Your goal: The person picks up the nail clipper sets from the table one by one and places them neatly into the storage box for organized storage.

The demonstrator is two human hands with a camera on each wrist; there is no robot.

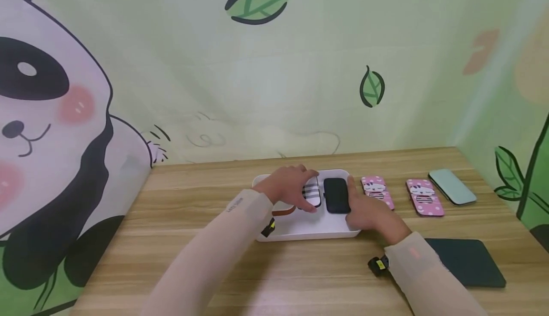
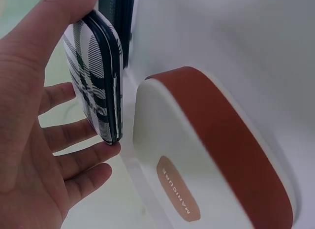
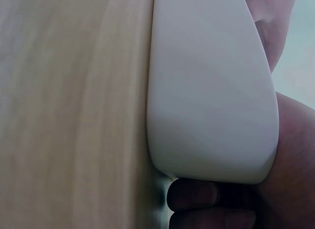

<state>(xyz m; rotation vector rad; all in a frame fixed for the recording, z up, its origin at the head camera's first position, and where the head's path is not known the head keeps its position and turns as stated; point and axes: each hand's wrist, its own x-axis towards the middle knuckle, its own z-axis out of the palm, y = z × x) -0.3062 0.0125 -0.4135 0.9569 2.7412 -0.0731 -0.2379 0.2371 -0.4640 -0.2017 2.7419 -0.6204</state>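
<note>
Left hand (image 1: 290, 186): placed over the left-centre part of the white tray (image 1: 309, 232), at the centre of the head view. A plaid-patterned case (image 2: 96, 74) is gripped between thumb and fingers (image 2: 74, 160); in the left wrist view it is held on edge, at the upper left of that frame.

Right hand (image 1: 372, 212): set at the tray's right edge, just right of centre in the head view. In the right wrist view the tray's white rim (image 3: 211, 91) is clasped, with curled fingers (image 3: 197, 194) seen beneath it at the bottom of the frame.

Tray contents: a black case (image 1: 336, 195) is laid just right of the plaid case; a white case with a brown band (image 2: 206, 155), marked "MANICURE", is lying just beside the plaid case, at the lower centre of the left wrist view.

Wooden table (image 1: 193, 239): two pink cartoon-cat cases (image 1: 377, 189) (image 1: 424, 197) and a pale mint case (image 1: 452, 187) are ranged to the right of the tray. A dark green flat pad (image 1: 467, 261) is lying at the lower right.

Backdrop: panda-and-leaf wallpaper (image 1: 51, 116) is seen behind and at left.
</note>
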